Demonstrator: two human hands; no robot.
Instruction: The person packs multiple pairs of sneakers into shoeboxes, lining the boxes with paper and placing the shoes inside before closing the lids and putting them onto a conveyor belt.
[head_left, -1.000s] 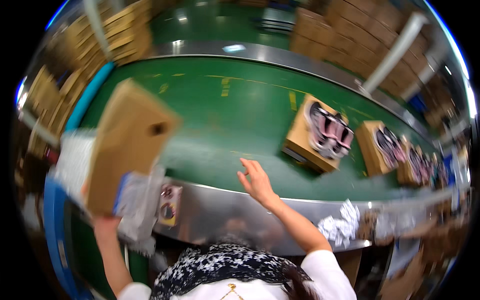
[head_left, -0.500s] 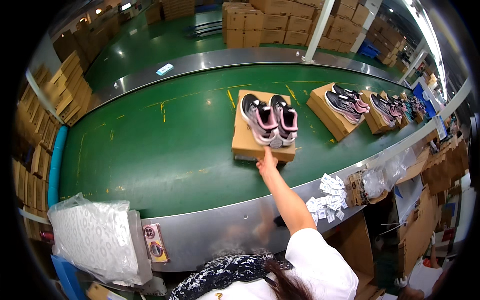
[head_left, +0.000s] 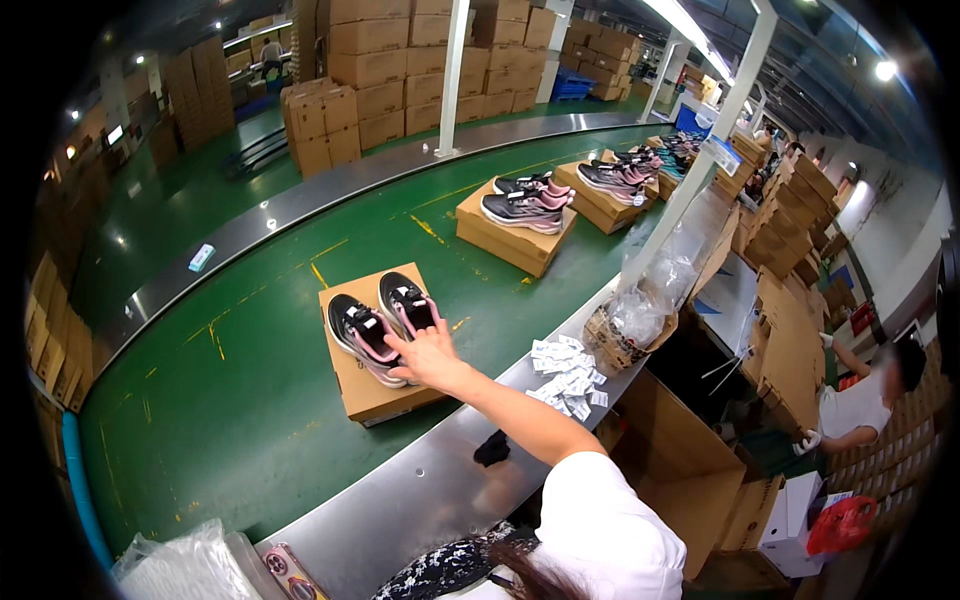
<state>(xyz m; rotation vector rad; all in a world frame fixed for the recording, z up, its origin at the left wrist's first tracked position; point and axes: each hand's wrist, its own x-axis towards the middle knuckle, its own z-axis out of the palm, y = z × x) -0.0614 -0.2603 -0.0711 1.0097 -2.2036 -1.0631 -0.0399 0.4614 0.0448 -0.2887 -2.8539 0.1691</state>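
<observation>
A worker's right hand, fingers partly spread, reaches over the heel end of a pair of black-and-pink shoes atop a brown box on the green belt; whether it grips them cannot be told. The left hand is out of view. Farther right, more shoes rest on boxes. White packets lie near right, a phone near left.

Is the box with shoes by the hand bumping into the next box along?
Apart. The head view shows it: a strip of green belt lies between the near box and the next box.
</observation>
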